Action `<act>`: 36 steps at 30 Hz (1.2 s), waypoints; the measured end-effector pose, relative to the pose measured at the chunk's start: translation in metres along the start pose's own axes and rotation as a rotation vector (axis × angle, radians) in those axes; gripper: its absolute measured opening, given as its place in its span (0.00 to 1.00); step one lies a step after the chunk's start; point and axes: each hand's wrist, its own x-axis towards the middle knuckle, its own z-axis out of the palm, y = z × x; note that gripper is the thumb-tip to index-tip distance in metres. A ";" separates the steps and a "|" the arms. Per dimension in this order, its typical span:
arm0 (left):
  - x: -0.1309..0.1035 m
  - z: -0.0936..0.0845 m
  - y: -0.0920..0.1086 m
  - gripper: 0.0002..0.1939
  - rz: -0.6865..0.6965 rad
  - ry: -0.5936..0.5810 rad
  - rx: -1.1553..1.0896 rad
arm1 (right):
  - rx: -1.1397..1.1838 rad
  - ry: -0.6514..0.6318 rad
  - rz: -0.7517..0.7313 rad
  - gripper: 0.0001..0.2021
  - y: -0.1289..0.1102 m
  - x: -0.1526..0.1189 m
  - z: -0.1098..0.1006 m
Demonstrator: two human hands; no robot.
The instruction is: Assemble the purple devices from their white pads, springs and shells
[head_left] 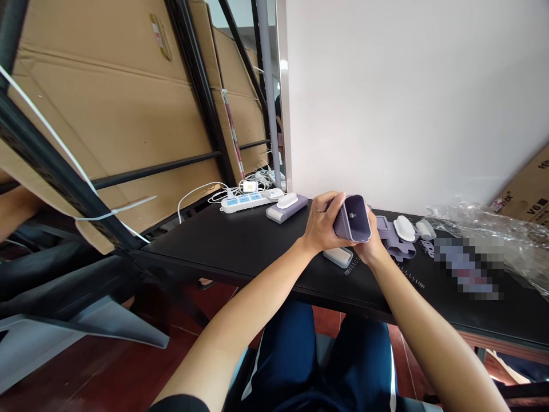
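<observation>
Both my hands hold a hollow purple plastic housing above the black table, its open end tilted toward me. My left hand wraps round its left side, the thumb lying along the top. On the right side my right hand grips it from beneath, with its fingers mostly hidden behind the housing. Under the hands lies a small pale rounded case, beside small metal springs. Just right of my right hand are purple plastic parts and a white oval piece.
A white power strip with tangled cables sits at the back left. Near it is another purple housing with a white oval on top. Clear plastic wrap and a cardboard box occupy the right. A metal frame stands left.
</observation>
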 end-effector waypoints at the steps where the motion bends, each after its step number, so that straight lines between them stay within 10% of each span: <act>1: 0.000 0.000 0.001 0.64 -0.023 0.000 -0.026 | -0.009 -0.007 -0.007 0.27 0.002 0.000 -0.001; 15: 0.031 -0.019 0.024 0.46 -0.469 0.027 -0.657 | -0.331 -0.101 -0.108 0.23 -0.001 0.009 -0.022; 36: 0.039 -0.028 0.022 0.44 -0.649 -0.169 -0.861 | -0.523 -0.062 -0.058 0.20 0.008 0.013 -0.027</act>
